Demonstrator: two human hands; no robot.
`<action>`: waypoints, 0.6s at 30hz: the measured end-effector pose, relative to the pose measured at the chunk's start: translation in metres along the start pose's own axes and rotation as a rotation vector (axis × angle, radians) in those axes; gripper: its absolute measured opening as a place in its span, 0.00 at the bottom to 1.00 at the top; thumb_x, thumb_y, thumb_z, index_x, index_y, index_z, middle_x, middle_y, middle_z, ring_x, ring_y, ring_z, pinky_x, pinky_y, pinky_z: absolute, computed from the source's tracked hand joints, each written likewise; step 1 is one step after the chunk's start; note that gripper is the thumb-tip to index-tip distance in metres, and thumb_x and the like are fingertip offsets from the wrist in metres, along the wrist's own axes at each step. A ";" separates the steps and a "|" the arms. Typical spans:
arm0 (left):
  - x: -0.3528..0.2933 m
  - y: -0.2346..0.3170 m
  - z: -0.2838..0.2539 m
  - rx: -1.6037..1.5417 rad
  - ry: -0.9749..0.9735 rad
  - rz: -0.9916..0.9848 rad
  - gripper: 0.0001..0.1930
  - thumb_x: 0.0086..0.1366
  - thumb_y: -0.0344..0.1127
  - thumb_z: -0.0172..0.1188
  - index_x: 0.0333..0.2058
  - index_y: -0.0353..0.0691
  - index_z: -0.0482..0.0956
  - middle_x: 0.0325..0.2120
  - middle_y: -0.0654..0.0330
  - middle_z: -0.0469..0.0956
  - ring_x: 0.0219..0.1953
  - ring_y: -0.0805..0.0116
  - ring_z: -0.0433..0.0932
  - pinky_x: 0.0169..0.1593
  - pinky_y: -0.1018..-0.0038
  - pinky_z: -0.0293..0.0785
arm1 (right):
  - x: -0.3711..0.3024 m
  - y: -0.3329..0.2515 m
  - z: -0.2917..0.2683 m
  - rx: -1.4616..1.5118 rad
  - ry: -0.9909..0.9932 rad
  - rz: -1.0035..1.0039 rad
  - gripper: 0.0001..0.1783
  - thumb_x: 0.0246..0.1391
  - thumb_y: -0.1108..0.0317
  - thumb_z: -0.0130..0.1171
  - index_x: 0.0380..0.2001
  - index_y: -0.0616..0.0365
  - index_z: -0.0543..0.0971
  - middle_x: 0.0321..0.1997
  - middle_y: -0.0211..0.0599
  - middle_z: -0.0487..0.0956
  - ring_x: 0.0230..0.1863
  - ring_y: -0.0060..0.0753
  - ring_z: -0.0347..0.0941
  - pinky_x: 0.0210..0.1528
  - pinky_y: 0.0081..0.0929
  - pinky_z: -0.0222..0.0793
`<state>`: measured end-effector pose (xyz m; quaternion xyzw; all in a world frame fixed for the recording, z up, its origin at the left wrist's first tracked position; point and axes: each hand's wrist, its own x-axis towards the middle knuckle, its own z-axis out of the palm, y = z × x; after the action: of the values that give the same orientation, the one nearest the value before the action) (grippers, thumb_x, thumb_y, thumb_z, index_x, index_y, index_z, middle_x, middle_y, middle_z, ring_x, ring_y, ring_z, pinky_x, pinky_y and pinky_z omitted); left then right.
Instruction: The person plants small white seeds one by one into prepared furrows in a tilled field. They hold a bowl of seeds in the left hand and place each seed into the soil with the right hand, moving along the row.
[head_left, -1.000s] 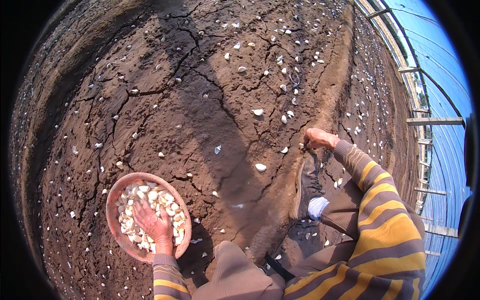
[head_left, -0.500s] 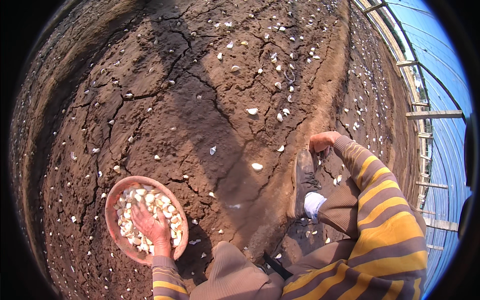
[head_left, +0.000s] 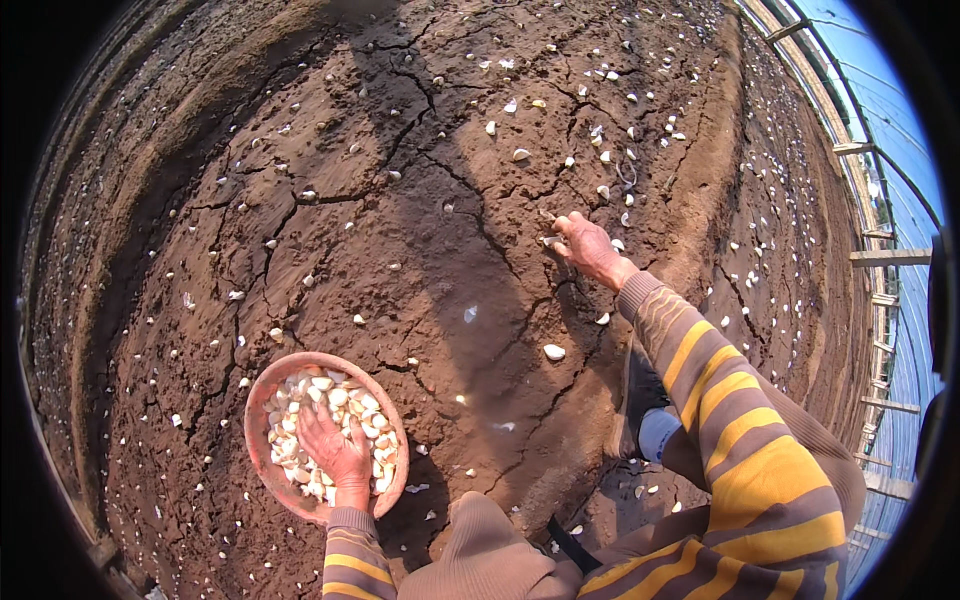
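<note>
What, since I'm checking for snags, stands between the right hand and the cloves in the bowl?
Only the left hand, lying over part of the cloves; between the bowl and the right hand, the cracked soil shows just small pale bits.

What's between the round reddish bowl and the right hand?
In the head view, cracked brown soil with small whitish pieces lies between the bowl and right hand.

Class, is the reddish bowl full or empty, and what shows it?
Holding plenty, not empty: pale garlic cloves spread across the reddish bowl inside its rim, and the left hand rests on them. Their depth is hidden.
</note>
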<state>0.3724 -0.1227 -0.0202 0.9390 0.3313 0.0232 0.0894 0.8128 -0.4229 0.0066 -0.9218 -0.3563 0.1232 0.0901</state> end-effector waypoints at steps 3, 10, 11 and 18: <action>0.001 0.003 -0.001 -0.040 -0.005 -0.023 0.36 0.57 0.46 0.55 0.62 0.35 0.61 0.63 0.43 0.57 0.67 0.44 0.51 0.70 0.50 0.42 | 0.010 -0.015 0.013 -0.192 -0.045 0.029 0.17 0.51 0.64 0.63 0.40 0.60 0.72 0.38 0.51 0.73 0.39 0.57 0.76 0.39 0.47 0.73; 0.003 0.004 -0.005 -0.032 0.007 -0.030 0.35 0.58 0.47 0.55 0.62 0.36 0.62 0.62 0.43 0.59 0.67 0.44 0.52 0.70 0.51 0.43 | 0.011 -0.016 0.008 0.452 -0.049 0.247 0.14 0.51 0.67 0.63 0.34 0.69 0.76 0.32 0.45 0.79 0.31 0.39 0.77 0.31 0.32 0.74; 0.001 0.000 -0.005 -0.016 0.004 -0.038 0.35 0.58 0.48 0.54 0.62 0.36 0.62 0.61 0.44 0.59 0.67 0.45 0.52 0.70 0.51 0.43 | 0.008 -0.036 0.006 0.739 -0.140 0.361 0.14 0.53 0.66 0.64 0.34 0.69 0.77 0.32 0.39 0.79 0.29 0.30 0.76 0.27 0.26 0.73; 0.003 0.002 0.000 -0.007 0.030 -0.010 0.35 0.58 0.49 0.55 0.62 0.37 0.63 0.60 0.43 0.61 0.66 0.45 0.54 0.70 0.50 0.44 | 0.004 -0.117 0.056 0.976 -0.330 0.258 0.14 0.54 0.65 0.65 0.35 0.69 0.80 0.29 0.35 0.80 0.26 0.23 0.75 0.26 0.21 0.72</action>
<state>0.3757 -0.1226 -0.0195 0.9365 0.3373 0.0379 0.0879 0.7247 -0.3307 -0.0182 -0.7774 -0.1509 0.4281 0.4355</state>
